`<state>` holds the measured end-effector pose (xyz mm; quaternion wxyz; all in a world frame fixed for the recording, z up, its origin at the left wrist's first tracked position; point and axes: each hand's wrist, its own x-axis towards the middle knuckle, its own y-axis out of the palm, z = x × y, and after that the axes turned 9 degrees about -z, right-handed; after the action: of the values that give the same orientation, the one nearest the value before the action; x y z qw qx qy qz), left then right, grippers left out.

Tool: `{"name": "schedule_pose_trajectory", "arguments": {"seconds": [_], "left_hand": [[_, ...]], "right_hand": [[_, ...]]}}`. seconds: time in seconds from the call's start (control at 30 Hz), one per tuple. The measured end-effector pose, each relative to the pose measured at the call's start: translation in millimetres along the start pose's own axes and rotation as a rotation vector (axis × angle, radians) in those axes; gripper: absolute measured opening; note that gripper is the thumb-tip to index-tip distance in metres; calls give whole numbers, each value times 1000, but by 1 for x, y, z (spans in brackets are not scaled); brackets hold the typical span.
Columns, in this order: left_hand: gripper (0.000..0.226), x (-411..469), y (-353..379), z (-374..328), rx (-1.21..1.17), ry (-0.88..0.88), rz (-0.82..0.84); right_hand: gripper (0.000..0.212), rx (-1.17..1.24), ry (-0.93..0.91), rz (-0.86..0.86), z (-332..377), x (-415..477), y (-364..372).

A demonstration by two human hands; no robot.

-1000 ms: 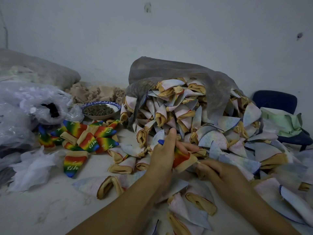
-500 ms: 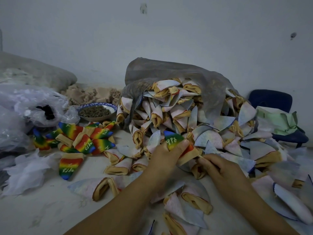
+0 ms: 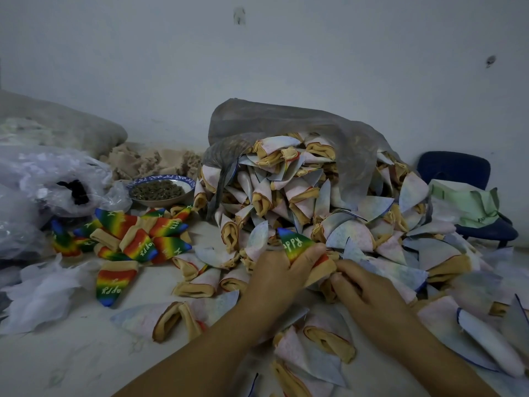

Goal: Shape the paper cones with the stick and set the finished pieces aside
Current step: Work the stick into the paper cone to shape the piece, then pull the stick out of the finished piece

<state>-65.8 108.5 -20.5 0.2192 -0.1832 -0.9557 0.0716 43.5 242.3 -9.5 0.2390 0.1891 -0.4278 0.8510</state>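
Your left hand (image 3: 282, 270): it grips the rainbow cone (image 3: 297, 247), thumb across the printed side, fingers wrapped behind.
Rainbow cone: its blue tip points up and away from you, and its tan mouth faces your right hand. White lettering shows on the green band.
Your right hand (image 3: 369, 293): its fingers are curled tight against the cone's tan mouth. You cannot tell what they pinch.
Stick: hidden, not visible at either hand.
Unshaped cones (image 3: 300, 190): a pale heap rises just beyond both hands and spills to the right of your right hand. More lie under your wrists.
Grey bag (image 3: 286, 121): it drapes over the top of that heap, beyond your hands.
Finished pieces (image 3: 137, 236): a cluster of rainbow cones lies well to the left of your left hand, with one lying apart nearer you.
Bowl (image 3: 160, 201): blue-rimmed and filled with dark pellets, it sits beyond the finished pieces.
Clear plastic bags (image 3: 43, 179): far left of your left hand, with white scraps (image 3: 43, 290) nearer you.
Blue chair (image 3: 455, 167): far right, beyond your right hand, with a green sheet (image 3: 469, 204) draped on it.
Worktop (image 3: 71, 362): pale, with a bare patch to the left of your left forearm.
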Motion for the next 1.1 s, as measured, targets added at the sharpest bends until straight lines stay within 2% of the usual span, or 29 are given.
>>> {"name": "schedule_pose_trajectory", "arguments": {"seconds": [0.1, 0.23, 0.3, 0.37, 0.43, 0.5, 0.57, 0.63, 0.7, 0.87, 0.97, 1.03, 1.1], "left_hand": [[54, -3, 3, 0, 137, 89, -19], [43, -7, -2, -12, -177, 21, 222], [37, -10, -4, -16, -244, -42, 284], [27, -9, -4, -15, -210, -48, 243], [7, -7, -3, -14, -203, -63, 205], [18, -7, -3, -14, -223, -47, 194], [7, -5, -4, -13, -282, -70, 176], [33, -1, -7, -16, -340, -105, 83], [41, 8, -13, -13, -382, -136, -32], [34, 10, -13, -11, -447, -124, -54], [29, 13, -20, -14, -569, -215, -115], [20, 12, -21, -14, -480, -228, -76], [14, 4, -16, -15, -335, -198, 100]], "right_hand": [[19, 97, -5, 3, 4, 0, 0], [36, 99, 34, -65, -1, 2, -3], [37, 79, 45, -106, -3, 3, -5], [41, 73, 26, -128, -3, 3, -5], [39, 127, 20, -147, 0, 3, -5], [29, 210, 52, -161, 4, 3, -4], [20, 227, 92, -145, 6, 3, -5], [28, 184, 145, -148, 2, 2, -7], [46, 132, 186, -161, -1, 2, -9], [52, 88, 249, -214, -1, 6, -9], [50, 37, 288, -254, -8, 7, -11], [50, 113, 289, -314, -6, 8, -14], [44, 205, 267, -320, 2, 10, -15]]}}
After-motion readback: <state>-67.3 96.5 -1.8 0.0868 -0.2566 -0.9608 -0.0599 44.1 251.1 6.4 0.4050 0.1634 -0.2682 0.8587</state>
